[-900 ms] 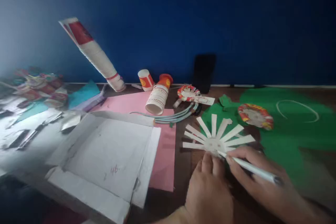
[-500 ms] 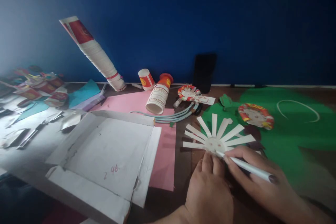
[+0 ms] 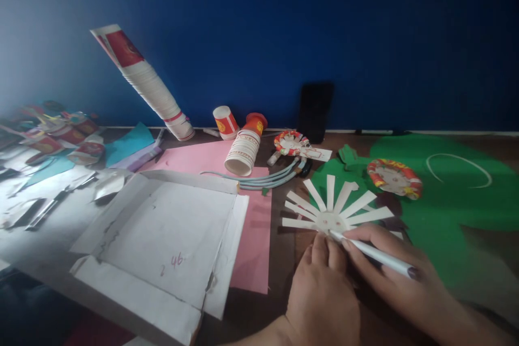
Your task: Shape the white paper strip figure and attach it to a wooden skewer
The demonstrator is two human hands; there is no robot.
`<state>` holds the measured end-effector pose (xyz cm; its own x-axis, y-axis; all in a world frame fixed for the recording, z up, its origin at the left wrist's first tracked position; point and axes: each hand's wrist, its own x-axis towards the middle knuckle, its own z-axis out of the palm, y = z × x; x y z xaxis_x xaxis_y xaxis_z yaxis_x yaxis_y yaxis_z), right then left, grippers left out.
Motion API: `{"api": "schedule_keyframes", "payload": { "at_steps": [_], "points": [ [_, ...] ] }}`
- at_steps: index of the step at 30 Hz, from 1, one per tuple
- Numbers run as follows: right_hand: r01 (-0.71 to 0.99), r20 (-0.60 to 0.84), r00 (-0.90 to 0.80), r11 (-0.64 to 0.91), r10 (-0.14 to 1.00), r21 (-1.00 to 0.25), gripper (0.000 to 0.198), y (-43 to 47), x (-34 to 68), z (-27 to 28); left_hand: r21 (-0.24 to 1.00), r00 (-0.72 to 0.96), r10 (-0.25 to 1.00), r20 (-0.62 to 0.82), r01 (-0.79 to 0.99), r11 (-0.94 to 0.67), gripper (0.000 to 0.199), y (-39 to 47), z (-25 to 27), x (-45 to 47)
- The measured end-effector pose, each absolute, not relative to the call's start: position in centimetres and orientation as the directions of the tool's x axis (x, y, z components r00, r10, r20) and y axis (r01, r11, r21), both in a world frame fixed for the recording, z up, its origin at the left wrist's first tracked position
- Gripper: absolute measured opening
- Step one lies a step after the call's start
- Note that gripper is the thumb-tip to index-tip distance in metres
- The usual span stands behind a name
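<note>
A paper cup cut into strips (image 3: 330, 217) lies flattened, its white strips fanning out from a round base with two small reddish marks. My left hand (image 3: 324, 297) presses on the near side of the base with closed, bent fingers, hiding the strips there. A slim white marker (image 3: 381, 255) with a dark end is gripped in my right hand (image 3: 409, 286). Its tip meets the base just beside my left fingertips. Beyond it, on green paper (image 3: 441, 216), rests a cup base with a rolled red and yellow rim (image 3: 394, 178).
An opened white box (image 3: 162, 232) covers pink paper (image 3: 253, 259) to the left. Behind stand a leaning stack of paper cups (image 3: 150, 89), a shorter stack (image 3: 242, 152) and a single cup (image 3: 226, 122). A coiled cable (image 3: 275, 179) and a dark phone (image 3: 315, 112) sit near the blue wall.
The marker's tip has shifted slightly left along the base, with my right hand following. My left hand stays in place.
</note>
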<state>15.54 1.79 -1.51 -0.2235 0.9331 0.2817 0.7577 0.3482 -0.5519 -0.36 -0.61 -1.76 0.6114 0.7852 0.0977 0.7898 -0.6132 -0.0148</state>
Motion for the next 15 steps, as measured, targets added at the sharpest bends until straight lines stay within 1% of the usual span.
{"api": "schedule_keyframes", "payload": {
  "at_steps": [3,8,15],
  "points": [
    [0.757,0.279,-0.222,0.345,0.934,-0.555,0.008,1.76,15.61,-1.70,-0.013,0.620,0.780,0.083,0.783,-0.621,0.043,-0.53,-1.81,-0.39],
    [0.754,0.268,-0.229,0.345,0.936,-0.559,0.009,1.75,15.74,-1.75,-0.014,0.616,0.781,0.104,0.786,-0.619,0.042,-0.55,-1.96,-0.41],
    [0.762,0.256,-0.235,0.341,0.938,-0.550,0.012,1.88,15.61,-1.45,-0.018,0.616,0.784,0.069,0.787,-0.617,0.041,-0.53,-1.75,-0.35]
  ]
}}
